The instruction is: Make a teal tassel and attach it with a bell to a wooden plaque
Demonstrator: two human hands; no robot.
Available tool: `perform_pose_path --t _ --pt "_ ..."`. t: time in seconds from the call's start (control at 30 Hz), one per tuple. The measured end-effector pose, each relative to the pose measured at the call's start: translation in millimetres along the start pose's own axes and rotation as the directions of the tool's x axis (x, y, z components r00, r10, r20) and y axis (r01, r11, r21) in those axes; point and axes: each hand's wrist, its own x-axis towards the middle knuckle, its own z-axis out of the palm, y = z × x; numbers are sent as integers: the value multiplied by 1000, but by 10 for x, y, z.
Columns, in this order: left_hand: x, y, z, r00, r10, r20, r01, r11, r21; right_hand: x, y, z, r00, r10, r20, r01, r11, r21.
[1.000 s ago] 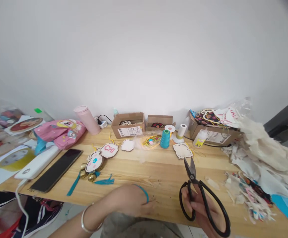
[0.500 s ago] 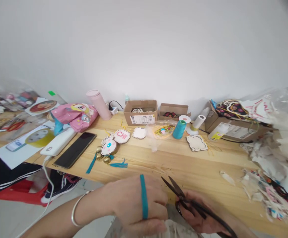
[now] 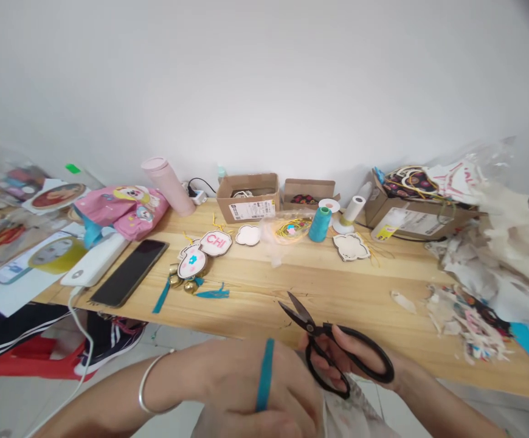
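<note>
My right hand (image 3: 337, 359) grips black scissors (image 3: 332, 344) by their loops, blades slightly parted and pointing up-left over the front edge of the wooden table (image 3: 319, 286). My left hand (image 3: 255, 389) sits low in front of the table, fingers curled, with a teal strip (image 3: 265, 374) draped across its back. It pinches pale cloth (image 3: 351, 413) at the bottom edge. A silver bangle (image 3: 148, 383) circles the left wrist.
On the table lie a black phone (image 3: 130, 280), a white power bank (image 3: 95, 267), pink pouch (image 3: 121, 210), pink flask (image 3: 162, 185), plaques with bells (image 3: 191, 264), teal thread spool (image 3: 319, 224), cardboard boxes (image 3: 247, 196) and scrap heaps (image 3: 492, 267) at right.
The scissors came down from standing upright on the table, then rose a little with blades angled up-left. My left hand moved lower, the teal strip now across its back.
</note>
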Motion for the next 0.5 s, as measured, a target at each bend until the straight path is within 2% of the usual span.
perform_pose_path --t 0.03,0.1,0.2,0.27,0.4,0.5 --pt "38 -4 -12 996 90 29 -90 996 21 -57 -4 -57 1000 0 -5 0 997 -72" --pt "113 -17 -57 980 194 30 -196 979 53 -191 -67 -136 1000 7 -7 -8 978 -207" --pt "208 -59 -129 966 252 60 -258 954 153 -331 -283 -122 1000 28 3 -26 953 -302" --pt "264 -95 -157 951 296 93 -309 930 198 -331 -445 -56 1000 7 18 -1 942 -335" --pt "363 -135 -166 943 318 100 -332 913 235 -172 -643 10 996 -11 87 42 931 -361" --pt "406 -123 -172 962 269 53 -274 947 170 -47 -666 -37 991 12 137 37 935 -354"
